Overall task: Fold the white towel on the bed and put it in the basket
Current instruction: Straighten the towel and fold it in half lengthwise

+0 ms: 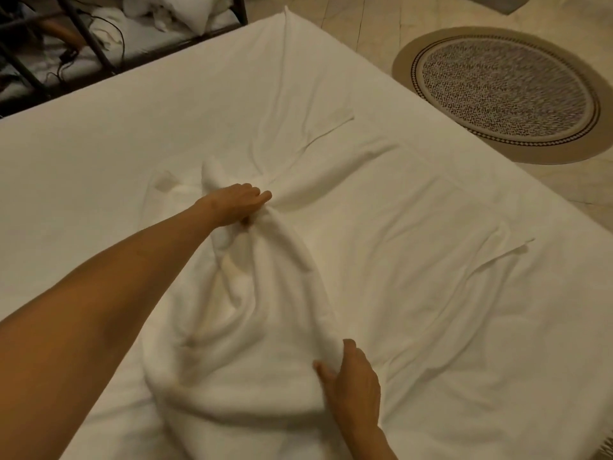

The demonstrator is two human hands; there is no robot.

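The white towel (252,343) lies bunched and rumpled on the white bed (447,310), stretching from the bed's middle toward me. My left hand (237,202) reaches far out and grips the towel's far end, fingers curled into the cloth. My right hand (351,380) holds the towel's near right edge, thumb and fingers pinching the fabric. No basket is in view.
The bed sheet is wrinkled, with folds at the right. A round patterned rug (504,94) lies on the pale floor beyond the bed's right edge. At the top left stands a dark metal frame (89,38) with cables and white linen behind it.
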